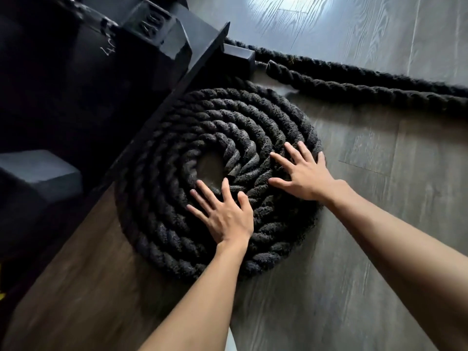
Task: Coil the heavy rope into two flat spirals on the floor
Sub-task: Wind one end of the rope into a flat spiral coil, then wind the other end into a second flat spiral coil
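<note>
A thick black twisted rope lies wound into one flat spiral (177, 138) on the wood-look floor, with a small bare hole at its centre. My left hand (224, 216) rests flat on the spiral's near turns, fingers spread. My right hand (304, 173) lies flat on the right side of the spiral, fingers spread, holding nothing. From the spiral's top right, two uncoiled lengths of rope (354, 82) run side by side toward the right edge of the view.
A black metal rack base (192, 62) touches the spiral's upper left edge. A black hex dumbbell (152, 24) sits on it, and another dumbbell head (38, 173) shows at the left. Grey plank floor (379, 224) extends to the right and near side.
</note>
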